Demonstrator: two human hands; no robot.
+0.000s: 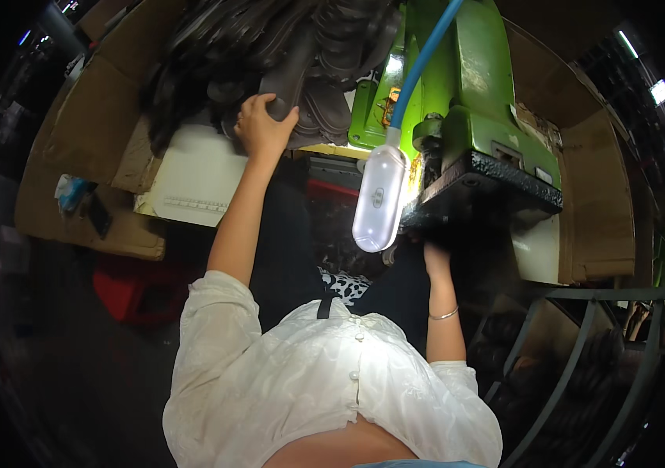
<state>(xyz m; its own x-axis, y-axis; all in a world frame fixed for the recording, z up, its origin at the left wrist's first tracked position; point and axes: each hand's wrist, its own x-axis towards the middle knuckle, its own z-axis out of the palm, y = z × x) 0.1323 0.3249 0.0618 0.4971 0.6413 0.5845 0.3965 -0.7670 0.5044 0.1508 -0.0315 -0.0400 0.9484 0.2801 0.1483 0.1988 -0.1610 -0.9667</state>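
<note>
My left hand [264, 129] is at the near edge of a heap of dark brown shoe soles [227, 47]. Its thumb and fingers grip the end of one shoe sole [287, 78] from both sides. On the right, my right hand [435, 253] reaches beneath the black head of a green machine [481, 117]; its fingers are hidden there, and what they touch cannot be seen. A lit white lamp [380, 199] on a blue cord hangs in front of the machine, between my hands.
A white board [196, 171] with a printed scale lies left of my left arm. Cardboard walls [87, 140] stand at the left, and more cardboard [598, 187] at the right. A red stool [133, 288] is below left. Lower right stands a metal rack [574, 366] holding dark pieces.
</note>
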